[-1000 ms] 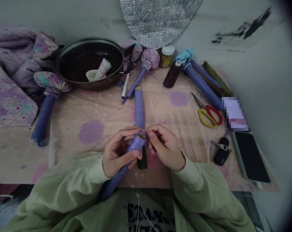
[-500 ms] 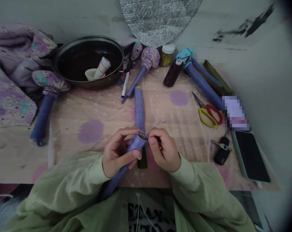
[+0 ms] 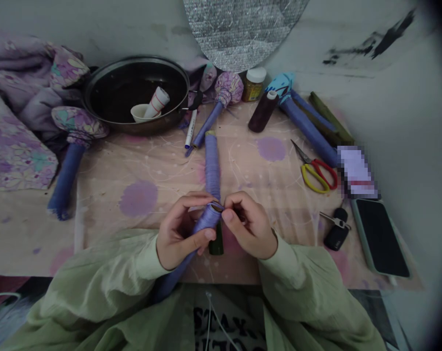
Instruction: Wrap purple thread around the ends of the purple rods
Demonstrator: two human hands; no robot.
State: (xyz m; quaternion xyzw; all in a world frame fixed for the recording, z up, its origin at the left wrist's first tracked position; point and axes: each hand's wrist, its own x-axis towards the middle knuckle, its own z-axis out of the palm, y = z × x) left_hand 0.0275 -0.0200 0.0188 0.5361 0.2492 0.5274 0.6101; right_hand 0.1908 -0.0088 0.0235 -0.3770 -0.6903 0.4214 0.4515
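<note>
A: Where is the left hand (image 3: 177, 231)?
B: Closed round the purple-wrapped tube (image 3: 205, 220), just below its open end. Thumb on the near side, fingers curled about the far side. Grip firm, by the look of it, presumably to steady the rim.

A: Why the slant?
B: Open end up, facing the wearer; the rest slopes down past the left wrist toward the lap. Probably gives a clear view of the rim and lets the lap or body brace the length.

A: And the right hand (image 3: 252, 228)?
B: Thumb and forefinger nearly meeting beside the rim. Grip narrow, apparently on a purple strand (image 3: 221, 207). Likely keeps the strand taut; its full path is too small to tell.

A: Anything beneath?
B: A second wrapped tube (image 3: 212, 168) on the surface (image 3: 104, 214), pointing away, its dark green near end (image 3: 216, 243) unwrapped. Lies behind and under the hands, perhaps within easy reach.

A: Scissors (image 3: 318, 175)?
B: Right side, handles toward the wearer, blades slightly parted. Handy for picking up, I'd judge.
</note>
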